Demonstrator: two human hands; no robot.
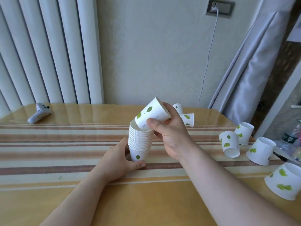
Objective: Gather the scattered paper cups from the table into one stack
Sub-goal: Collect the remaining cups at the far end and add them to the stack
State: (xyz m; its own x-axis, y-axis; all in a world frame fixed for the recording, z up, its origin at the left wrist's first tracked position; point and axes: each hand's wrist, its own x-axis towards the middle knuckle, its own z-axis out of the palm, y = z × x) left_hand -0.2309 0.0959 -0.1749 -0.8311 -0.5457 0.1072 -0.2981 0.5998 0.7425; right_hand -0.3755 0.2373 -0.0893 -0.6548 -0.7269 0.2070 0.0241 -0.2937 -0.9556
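Note:
A stack of white paper cups with green leaf prints (140,142) stands upright at the middle of the table. My left hand (119,159) grips its bottom cup. Tilted in my right hand (169,131) is a single cup (150,113), with its base dipping into the mouth of the stack's top cup. Loose cups lie scattered to the right: two behind my right hand (187,119), and several near the table's right edge, among them one on its side (229,144), one upside down (260,151) and one at the near right (283,183).
The table carries a striped orange and brown cloth (65,144). A white game controller (39,112) lies at the far left. A water bottle (288,139) and other clutter sit past the right edge. A radiator, the wall and a curtain stand behind.

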